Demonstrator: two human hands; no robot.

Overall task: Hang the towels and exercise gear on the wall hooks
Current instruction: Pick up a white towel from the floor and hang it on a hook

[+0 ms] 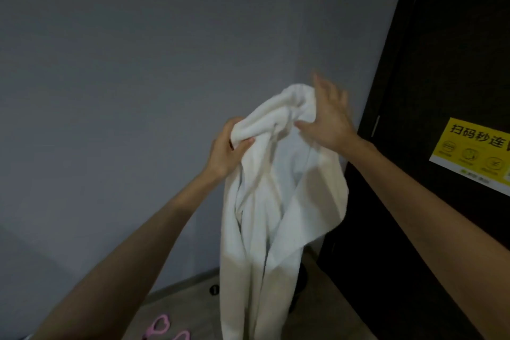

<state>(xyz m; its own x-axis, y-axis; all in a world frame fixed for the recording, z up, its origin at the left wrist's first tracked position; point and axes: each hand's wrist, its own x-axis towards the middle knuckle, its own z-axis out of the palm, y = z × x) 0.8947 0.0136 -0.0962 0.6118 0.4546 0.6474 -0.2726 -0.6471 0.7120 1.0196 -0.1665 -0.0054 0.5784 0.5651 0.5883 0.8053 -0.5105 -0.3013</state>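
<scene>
Seen from the head camera, a person stands close to a corner of a dim room holding a white towel (276, 201) up in front of a grey-blue wall (138, 63), both bare arms stretched forward. The left hand (227, 146) grips a bunched fold at the towel's upper edge, its fingers (245, 143) curled round the cloth. The right hand (329, 121) lies against the other side of the same gathered top, its fingers (323, 88) straight and spread apart and only the thumb resting on the fold. The rest of the towel hangs free in long creases, clear of the wall and running out of the bottom of the picture. No hook shows anywhere here, so the hanging itself looks not yet done. The step in hand appears to be finding and opening the top edge. It would go best if the right hand took a firm hold of that edge, so that the two hands could draw the bunch flat and lift a single layer or loop over the hook without letting the weight drag to one side. To the right stands a dark door (441, 63) bearing a yellow sticker (474, 146) with printed characters. Below, a strip of pale floor (187, 301) meets the wall, and pink looped pieces (161, 324), possibly the exercise gear, lie on it at the lower left, well apart from the towel.
</scene>
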